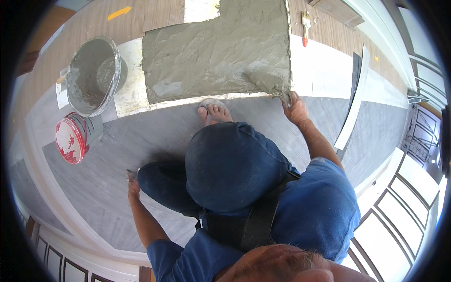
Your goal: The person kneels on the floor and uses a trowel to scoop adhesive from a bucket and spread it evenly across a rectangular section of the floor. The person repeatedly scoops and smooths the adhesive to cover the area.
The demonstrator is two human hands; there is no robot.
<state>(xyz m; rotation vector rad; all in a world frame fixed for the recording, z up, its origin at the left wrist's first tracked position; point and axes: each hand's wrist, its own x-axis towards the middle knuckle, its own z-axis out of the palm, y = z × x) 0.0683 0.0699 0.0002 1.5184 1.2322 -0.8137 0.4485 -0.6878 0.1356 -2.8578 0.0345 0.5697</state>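
Observation:
A bed of wet grey mortar (211, 56) covers the floor in front of me, with a rough surface and a straight right edge. At its near right corner is my right hand (296, 109). Its fingers are closed around what appears to be the end of a trowel (266, 80), its blade coated in mortar and lying on the bed. Down beside my bent left knee, my left hand (132, 183) has its fingers apart, and no object shows in it. My sandalled foot (215, 112) rests close to the mortar's near edge.
A large mortar-smeared tub (90, 74) stands left of the bed. Nearer is a grey pail (70, 139) with a red-and-white lid. Right of the mortar lie a paintbrush (306, 28) and a long white strip (354, 102). Grey plank flooring (169, 137) extends around me.

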